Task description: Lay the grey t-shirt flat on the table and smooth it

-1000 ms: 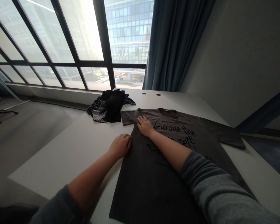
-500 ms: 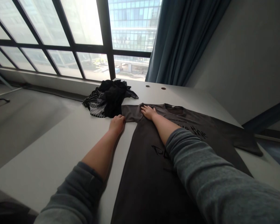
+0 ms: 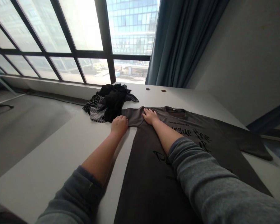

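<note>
A dark grey T-shirt (image 3: 142,174) with black lettering lies spread out on the white table (image 3: 67,149), its neckline toward the window. My left hand (image 3: 119,125) is closed at the end of the left sleeve (image 3: 133,115), fingers curled over the cloth edge. Flat on the shirt's left shoulder rests my right hand (image 3: 151,116), its fingers stretched out. Just beyond my left hand is a heap of black and striped clothes (image 3: 110,101), which meets the sleeve's end.
Two round holes (image 3: 163,91) pierce the far part of the table. Behind it stand a dark-framed window (image 3: 109,56) and a blue curtain (image 3: 175,43). The shirt's other sleeve (image 3: 254,144) stretches toward the table's right edge.
The view has tilted up slightly. My left hand has shifted a little inward along the sleeve's end. My right hand stays on the shoulder, and more lettering shows beside my forearm.
</note>
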The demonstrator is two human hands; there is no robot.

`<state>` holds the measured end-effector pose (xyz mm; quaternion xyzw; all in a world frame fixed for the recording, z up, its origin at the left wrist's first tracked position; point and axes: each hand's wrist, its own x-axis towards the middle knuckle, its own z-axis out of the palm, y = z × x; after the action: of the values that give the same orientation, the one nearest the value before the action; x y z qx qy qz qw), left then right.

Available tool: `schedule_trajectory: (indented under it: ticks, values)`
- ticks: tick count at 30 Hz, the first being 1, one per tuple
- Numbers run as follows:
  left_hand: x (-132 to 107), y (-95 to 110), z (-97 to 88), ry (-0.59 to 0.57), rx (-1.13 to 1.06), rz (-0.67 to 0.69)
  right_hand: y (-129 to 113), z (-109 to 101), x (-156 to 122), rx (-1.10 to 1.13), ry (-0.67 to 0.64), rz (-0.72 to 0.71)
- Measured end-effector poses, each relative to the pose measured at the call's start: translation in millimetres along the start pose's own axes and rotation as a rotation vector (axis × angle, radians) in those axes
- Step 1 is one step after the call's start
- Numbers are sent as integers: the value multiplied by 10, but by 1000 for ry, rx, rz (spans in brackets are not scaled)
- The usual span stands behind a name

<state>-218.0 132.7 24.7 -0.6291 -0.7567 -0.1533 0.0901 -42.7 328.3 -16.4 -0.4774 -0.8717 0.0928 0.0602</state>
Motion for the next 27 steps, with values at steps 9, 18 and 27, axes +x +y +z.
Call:
schedule_trajectory:
  ticks: [9, 18, 27]
  values:
    - [900, 116, 461, -261, -45, 40, -20, -19, -24, -9, 4, 41]
    - [921, -17, 656, -349, 4, -140, -54, -43, -17, -10, -38, 86]
    - [917, -79, 677, -347, 5, -130, -40, -42, -19, 9, -31, 210]
